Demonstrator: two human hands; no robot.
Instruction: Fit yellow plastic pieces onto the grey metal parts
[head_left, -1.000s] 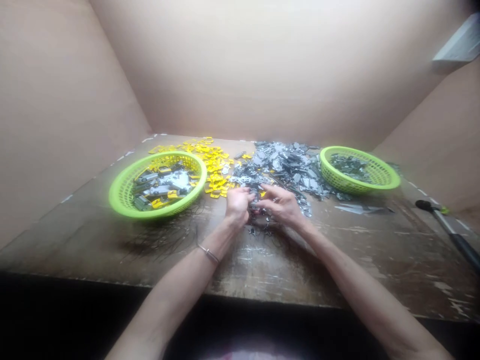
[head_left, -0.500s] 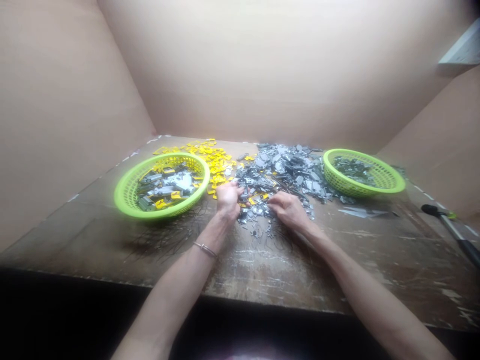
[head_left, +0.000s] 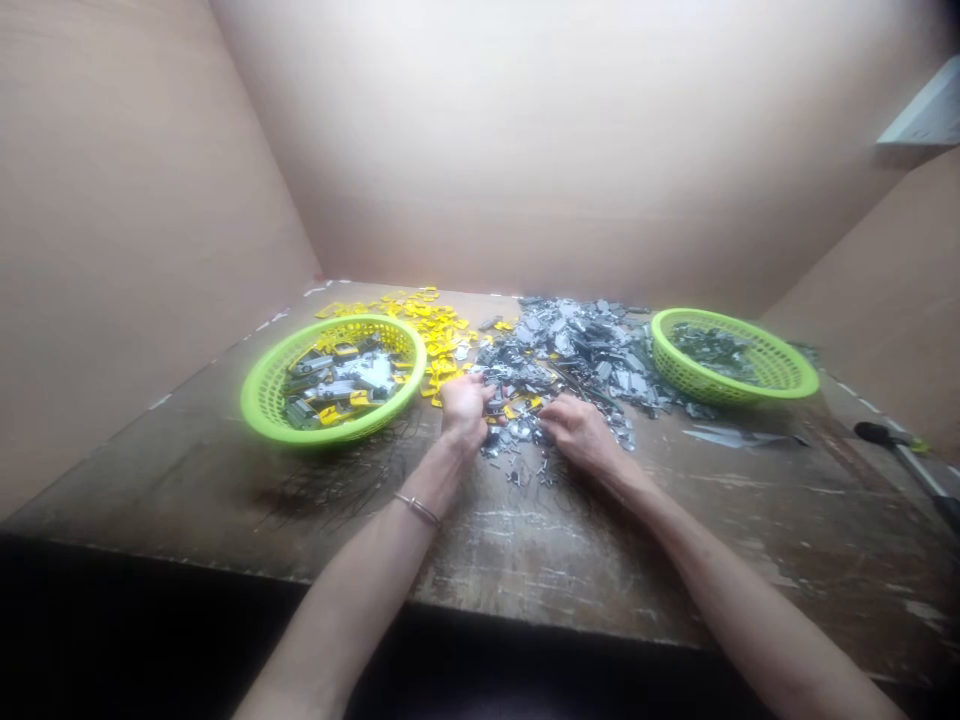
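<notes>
My left hand (head_left: pixel 463 403) rests on the worn table (head_left: pixel 525 540) with its fingers curled, at the near edge of a heap of small grey metal parts (head_left: pixel 570 350). A thin bracelet rings that wrist. My right hand (head_left: pixel 576 428) lies a little to the right, fingers bent down onto the same grey parts, pinching among them. What either hand holds is too small to make out. A heap of yellow plastic pieces (head_left: pixel 431 335) lies just behind my left hand.
A green basket (head_left: pixel 262 395) at the left holds mixed grey and yellow pieces. A second green basket (head_left: pixel 780 380) at the right holds grey parts. A black-handled tool (head_left: pixel 911 462) lies at the far right. Plain board walls enclose the table on three sides.
My hands, which were together at the table's middle, have parted and moved forward into the near edge of the grey heap. The camera has shifted slightly.
</notes>
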